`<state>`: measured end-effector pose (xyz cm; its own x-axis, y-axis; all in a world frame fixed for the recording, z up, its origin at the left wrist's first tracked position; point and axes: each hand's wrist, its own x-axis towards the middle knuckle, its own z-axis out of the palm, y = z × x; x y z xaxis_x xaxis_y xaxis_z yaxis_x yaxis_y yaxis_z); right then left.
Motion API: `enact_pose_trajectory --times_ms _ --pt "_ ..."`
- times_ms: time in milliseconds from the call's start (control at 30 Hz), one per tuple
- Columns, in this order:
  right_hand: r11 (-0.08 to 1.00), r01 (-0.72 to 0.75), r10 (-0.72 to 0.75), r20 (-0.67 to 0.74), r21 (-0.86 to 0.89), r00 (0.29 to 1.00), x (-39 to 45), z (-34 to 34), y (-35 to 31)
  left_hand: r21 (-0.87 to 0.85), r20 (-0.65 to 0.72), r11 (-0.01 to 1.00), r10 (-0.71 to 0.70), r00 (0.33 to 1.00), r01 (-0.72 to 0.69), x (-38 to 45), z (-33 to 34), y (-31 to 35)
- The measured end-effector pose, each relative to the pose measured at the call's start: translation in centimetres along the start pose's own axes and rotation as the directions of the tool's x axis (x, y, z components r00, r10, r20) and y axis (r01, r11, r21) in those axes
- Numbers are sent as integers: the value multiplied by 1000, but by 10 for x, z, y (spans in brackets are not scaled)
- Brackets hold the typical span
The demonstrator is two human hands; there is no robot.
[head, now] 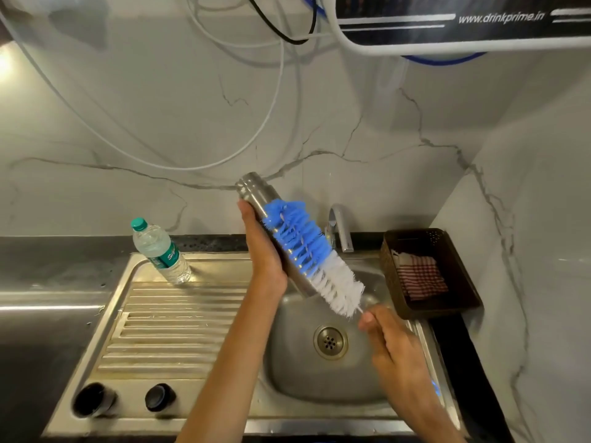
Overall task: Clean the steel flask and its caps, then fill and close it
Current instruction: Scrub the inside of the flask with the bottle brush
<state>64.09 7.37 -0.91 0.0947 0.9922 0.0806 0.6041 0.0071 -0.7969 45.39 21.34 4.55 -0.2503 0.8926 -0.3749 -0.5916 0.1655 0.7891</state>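
My left hand [267, 251] grips the steel flask [256, 195] above the sink bowl [319, 372], tilted with its open neck pointing up and left. A bottle brush [307, 251] with blue and white bristles lies along the flask's outer side. My right hand [388, 340] grips the brush's thin handle at the lower right. Two dark caps stand on the sink's front rim: a larger cup cap [94, 399] and a smaller inner cap [160, 397].
A plastic water bottle [160, 252] stands at the back of the ribbed drainboard [169, 327]. The tap [340, 225] rises behind the bowl. A brown basket [463, 282] holding a striped cloth sits to the right. A water purifier [463, 24] and tubes hang overhead.
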Motion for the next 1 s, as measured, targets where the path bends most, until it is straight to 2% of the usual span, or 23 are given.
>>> enact_pose_trajectory --times_ms 100,200,300,400,533,633,700,800,867,967,1000 --pt "1000 4 -3 -63 13 998 6 10 -4 45 -18 998 40 999 -39 -12 -10 -20" --pt "998 58 -63 -154 -34 986 21 10 -11 108 19 994 -10 1000 8 -41 -10 -46" --pt "984 133 -153 -184 -118 971 11 6 -1 16 -122 1000 1 992 1 -18 -10 -25" --pt "950 221 -260 -170 -220 950 -3 -1 9 -6 -161 1000 28 986 -29 10 -22 -7" --pt "861 317 -379 -87 -397 921 8 -3 1 88 -56 993 -68 996 73 -18 -24 -39" --pt "803 357 -400 13 -477 917 7 -2 -6 72 -64 990 -115 991 120 -21 -26 -46" --pt "876 282 -283 56 -392 957 -1 -6 -11 52 -109 995 -84 990 90 0 -29 -30" --pt "988 124 -114 103 -96 988 0 -13 -9 -49 -122 999 -19 992 13 16 -32 -7" --pt "994 100 -98 69 -31 993 11 -12 -8 -55 -116 998 -32 993 26 10 -32 -15" --pt "989 141 -138 56 -47 989 27 -10 -9 -8 -74 987 -158 985 158 -24 -24 -35" --pt "984 170 -165 71 -59 984 29 -9 -7 6 -52 986 -164 985 164 -30 -20 -37"
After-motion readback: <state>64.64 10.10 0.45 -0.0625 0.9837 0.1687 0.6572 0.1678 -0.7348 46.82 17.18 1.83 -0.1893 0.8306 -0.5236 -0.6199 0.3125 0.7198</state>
